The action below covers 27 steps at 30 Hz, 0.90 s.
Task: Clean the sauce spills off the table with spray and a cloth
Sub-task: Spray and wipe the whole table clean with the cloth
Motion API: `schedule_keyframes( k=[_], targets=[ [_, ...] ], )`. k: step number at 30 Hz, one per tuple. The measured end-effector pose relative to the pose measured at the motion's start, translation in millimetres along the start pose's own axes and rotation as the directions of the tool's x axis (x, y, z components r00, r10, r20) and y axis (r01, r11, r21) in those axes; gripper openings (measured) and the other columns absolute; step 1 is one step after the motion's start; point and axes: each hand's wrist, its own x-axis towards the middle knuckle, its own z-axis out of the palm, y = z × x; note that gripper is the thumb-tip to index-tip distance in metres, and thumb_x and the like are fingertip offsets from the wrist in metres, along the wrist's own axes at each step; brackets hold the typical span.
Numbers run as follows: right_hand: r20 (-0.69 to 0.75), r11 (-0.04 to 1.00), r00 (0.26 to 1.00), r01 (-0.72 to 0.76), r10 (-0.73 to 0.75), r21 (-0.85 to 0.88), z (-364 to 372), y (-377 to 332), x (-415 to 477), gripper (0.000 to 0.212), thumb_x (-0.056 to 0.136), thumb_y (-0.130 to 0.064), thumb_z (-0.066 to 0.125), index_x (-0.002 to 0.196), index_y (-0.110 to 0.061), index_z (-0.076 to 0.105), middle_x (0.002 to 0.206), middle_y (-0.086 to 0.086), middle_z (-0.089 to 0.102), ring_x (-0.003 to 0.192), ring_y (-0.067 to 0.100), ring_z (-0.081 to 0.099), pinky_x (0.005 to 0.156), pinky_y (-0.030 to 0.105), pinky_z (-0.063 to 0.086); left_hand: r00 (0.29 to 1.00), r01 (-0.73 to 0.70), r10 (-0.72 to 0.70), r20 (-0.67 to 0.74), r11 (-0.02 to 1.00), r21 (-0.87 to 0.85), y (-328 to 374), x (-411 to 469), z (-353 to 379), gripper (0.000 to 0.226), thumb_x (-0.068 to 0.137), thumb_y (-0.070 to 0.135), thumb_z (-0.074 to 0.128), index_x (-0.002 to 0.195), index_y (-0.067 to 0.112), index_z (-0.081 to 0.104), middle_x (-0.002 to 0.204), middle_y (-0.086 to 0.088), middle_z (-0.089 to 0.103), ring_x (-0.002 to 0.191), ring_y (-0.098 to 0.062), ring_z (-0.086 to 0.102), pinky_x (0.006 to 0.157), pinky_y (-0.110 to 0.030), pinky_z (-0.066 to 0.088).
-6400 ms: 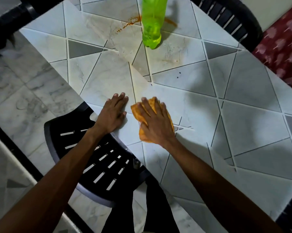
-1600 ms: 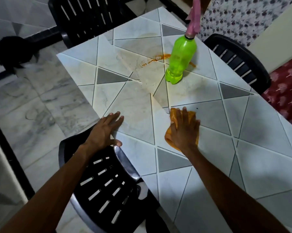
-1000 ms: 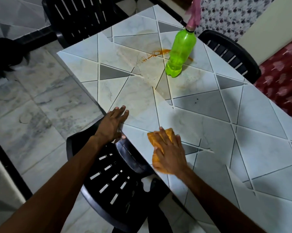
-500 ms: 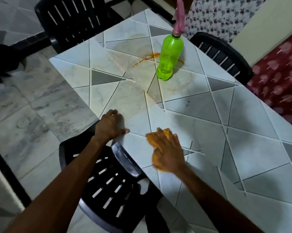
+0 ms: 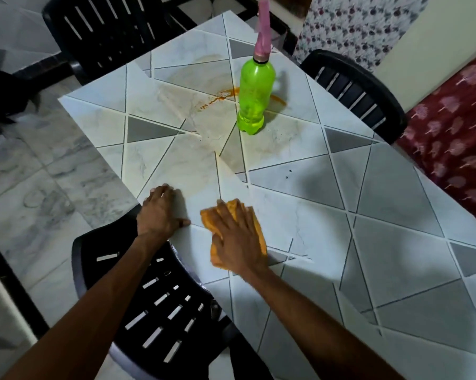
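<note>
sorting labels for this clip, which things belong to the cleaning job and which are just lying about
Job: orange cloth under right hand; green spray bottle; sauce spill; table.
Just there: black chairs; red patterned fabric.

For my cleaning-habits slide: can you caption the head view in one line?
Right hand presses an orange cloth on the table; sauce spill by the green spray bottle not yet wiped.
</note>
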Motion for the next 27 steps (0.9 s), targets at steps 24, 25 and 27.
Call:
schedule_keyframes(
  k=[24,25,27],
  targets=[
    [0.023,0.995,0.995,-0.099,0.099,-0.005,14.3,-36.8,-54.3,0.063,0.094,-0.039,0.04,0.156,-0.033,0.032,0.168,-0.005,0.025,0.151,0.035,0.029,0.123,0.052,0.013,0.982,-0.167,0.162,0.098,0.985,0.043,-22.2,-1.6,-2.7,0.088,0.067,0.059,0.079,0.138,0.018,0.048,0.148,-0.006,0.041,0.131,-0.034,0.04,0.11,-0.043,0.037],
    [0.032,0.992,0.993,-0.115,0.117,-0.042,12.7,-35.7,-56.1,0.062,0.095,-0.04,0.04,0.156,-0.033,0.032,0.168,-0.004,0.024,0.15,0.036,0.029,0.123,0.053,0.016,0.971,-0.217,0.209,0.119,0.975,0.055,-28.2,-1.8,-5.3,0.083,0.071,0.058,0.076,0.139,0.019,0.047,0.15,-0.007,0.039,0.132,-0.034,0.039,0.11,-0.042,0.035],
    [0.046,0.962,0.963,-0.264,0.267,-0.064,7.7,-42.8,-57.8,0.062,0.094,-0.042,0.042,0.155,-0.036,0.033,0.168,0.0,0.024,0.15,0.041,0.028,0.119,0.059,0.026,0.932,-0.335,0.322,0.163,0.941,0.056,-45.7,3.8,-13.6,0.075,0.08,0.052,0.069,0.141,0.015,0.047,0.152,-0.011,0.037,0.134,-0.035,0.039,0.112,-0.042,0.032]
  ],
)
